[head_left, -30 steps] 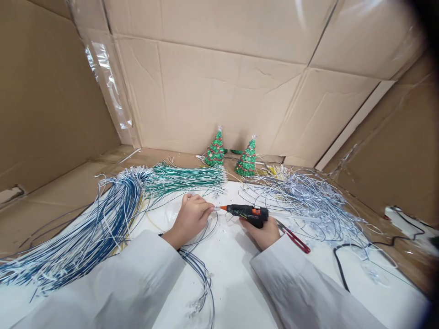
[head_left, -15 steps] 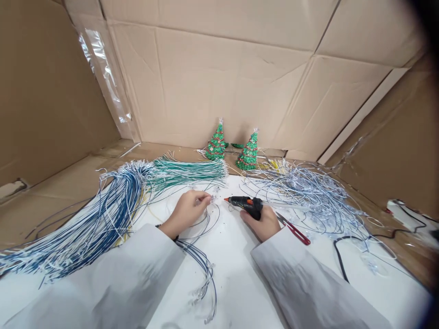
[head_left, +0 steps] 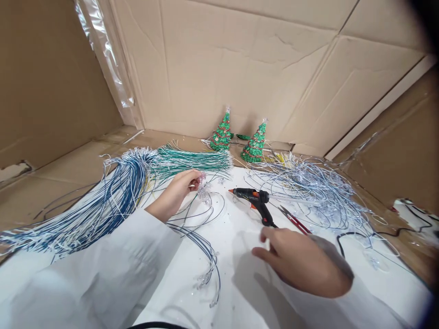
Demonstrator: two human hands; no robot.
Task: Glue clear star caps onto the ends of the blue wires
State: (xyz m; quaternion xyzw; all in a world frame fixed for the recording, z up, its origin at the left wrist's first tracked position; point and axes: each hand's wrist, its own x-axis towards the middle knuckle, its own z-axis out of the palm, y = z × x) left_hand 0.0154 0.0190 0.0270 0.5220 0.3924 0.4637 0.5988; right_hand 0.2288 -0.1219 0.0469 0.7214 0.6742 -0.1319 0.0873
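My left hand [head_left: 183, 189] is closed in a pinch at the middle of the white table. At its fingertips is a small clear plastic piece [head_left: 203, 177]. More clear pieces [head_left: 206, 194] and thin wires lie just beside and below it. My right hand [head_left: 305, 262], a little blurred, hovers at the lower right with thumb and fingers apart and nothing in it. Just beyond it, a black hot glue gun [head_left: 262, 210] with an orange tip rests on the table, a clear glue stick [head_left: 291, 199] sticking out of its back. Red-handled scissors [head_left: 295, 220] lie to its right.
A thick bundle of blue and white wires [head_left: 116, 196] spreads at left, with green wires [head_left: 192, 159] behind. Tangled wires with clear ends [head_left: 318, 187] cover the right. Two small decorated trees [head_left: 221, 135] stand before the cardboard wall [head_left: 240, 64]. Several loose wires [head_left: 202, 253] lie in front.
My right hand has let go of the glue gun and drawn back toward me; the gun now lies on the table. My left hand has moved slightly away from me.
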